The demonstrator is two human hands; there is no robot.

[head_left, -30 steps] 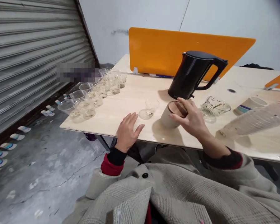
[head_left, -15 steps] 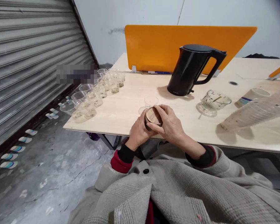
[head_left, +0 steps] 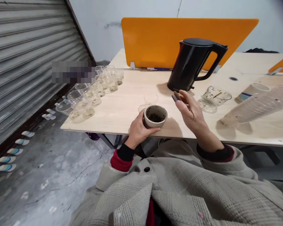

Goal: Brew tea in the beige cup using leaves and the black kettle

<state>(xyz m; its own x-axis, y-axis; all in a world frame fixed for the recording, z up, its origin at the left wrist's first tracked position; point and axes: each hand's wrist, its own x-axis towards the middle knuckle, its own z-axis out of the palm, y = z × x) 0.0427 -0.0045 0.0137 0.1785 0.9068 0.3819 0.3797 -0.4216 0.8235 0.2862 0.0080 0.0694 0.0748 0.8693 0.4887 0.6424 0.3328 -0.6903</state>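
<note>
Canister [head_left: 155,116] sits open at tabletop [head_left: 122,106] edge, kettle-side | left hand [head_left: 139,130] wraps it steady, we judge | right hand [head_left: 190,110] pinches lid [head_left: 176,96] clear, toward kettle [head_left: 193,64].

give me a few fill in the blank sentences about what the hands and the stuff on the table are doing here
1. The left hand grips a beige ____ with dark leaves inside.
2. The right hand holds the jar's ____ away from the jar.
3. Behind the right hand stands a black ____ in front of the orange divider.
4. The stack of clear cups on the right lies on its ____.

Missing words: jar; lid; kettle; side
</note>
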